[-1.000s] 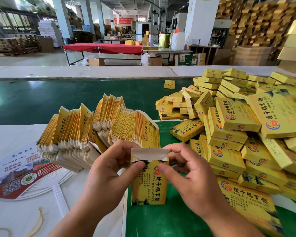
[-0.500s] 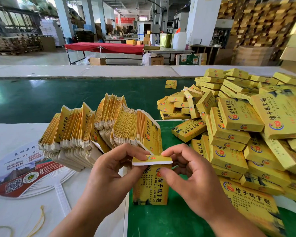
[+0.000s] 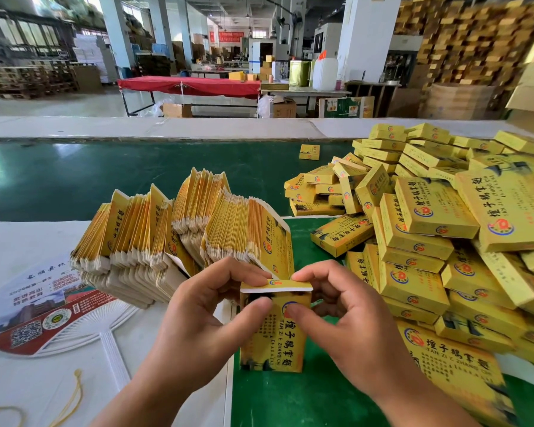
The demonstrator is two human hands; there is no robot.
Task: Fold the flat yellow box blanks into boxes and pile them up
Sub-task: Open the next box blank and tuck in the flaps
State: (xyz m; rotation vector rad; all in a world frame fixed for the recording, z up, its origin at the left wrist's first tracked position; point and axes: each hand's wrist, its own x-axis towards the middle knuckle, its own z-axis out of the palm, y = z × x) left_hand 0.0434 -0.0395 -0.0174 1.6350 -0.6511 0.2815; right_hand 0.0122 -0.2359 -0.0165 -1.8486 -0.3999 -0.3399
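Head camera looks down on a worktop (image 3: 290, 405) covered partly in green matting and partly in white sheet. Near its front edge, at the seam between white and green, one yellow box (image 3: 275, 337) stands upright on its short end, its top flap (image 3: 276, 286) bent over the opening with a white edge showing. Left hand (image 3: 198, 322) grips the box from the left, thumb pressed on the printed front face and fingers curled over the flap's left end. Right hand (image 3: 349, 322) pinches it from the right, thumb on the front face near the red emblem, forefinger on the flap's right end. Just behind the hands, a thick fanned stack of flat blanks (image 3: 179, 238) leans on edge across the white sheet. Toward the right edge, a loose pile of folded boxes (image 3: 429, 241) spreads over the green matting and reaches nearly to the front edge. One single box (image 3: 309, 151) lies apart on the dark green belt (image 3: 105, 177) behind the worktop. A printed hand fan (image 3: 43, 312) lies flat at the left edge.
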